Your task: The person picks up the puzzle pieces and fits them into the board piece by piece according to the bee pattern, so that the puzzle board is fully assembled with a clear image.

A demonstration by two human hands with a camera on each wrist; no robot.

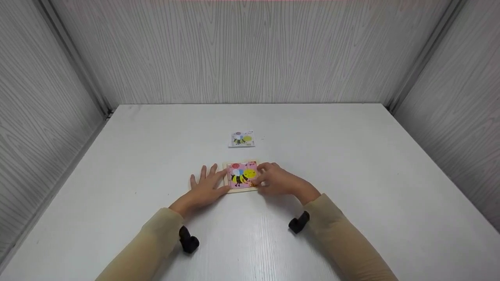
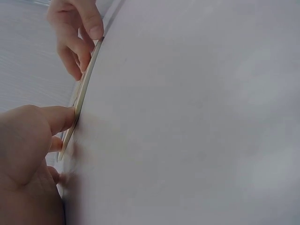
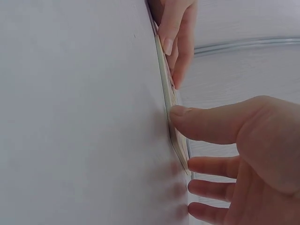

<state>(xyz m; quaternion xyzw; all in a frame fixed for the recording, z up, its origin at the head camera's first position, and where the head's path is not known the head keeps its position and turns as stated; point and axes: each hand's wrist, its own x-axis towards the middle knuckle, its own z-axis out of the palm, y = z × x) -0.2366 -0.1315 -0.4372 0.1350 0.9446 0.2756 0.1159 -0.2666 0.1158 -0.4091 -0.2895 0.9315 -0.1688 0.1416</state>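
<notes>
A square puzzle with a bee picture [image 1: 238, 180] lies in a shallow pale wooden tray [image 1: 239, 191] on the white table. At the tray's left side my left hand [image 1: 205, 190] has its fingers spread, with the thumb and a fingertip touching the edge. Over the right side is my right hand [image 1: 279, 180], its thumb at the picture's lower right corner and its fingertips by the right edge. In the right wrist view, the right thumb [image 3: 201, 124] meets the tray's edge, while the other fingers reach down fairly straight. Seams between the pieces are too small to tell.
Beyond the tray lies a small white card [image 1: 241, 145] printed with a similar bee picture. A grey wood-grain panel [image 1: 250, 50] rises behind the table [image 1: 351, 156], with similar panels at both sides. Black wrist devices [image 1: 189, 241] sit on both sleeves.
</notes>
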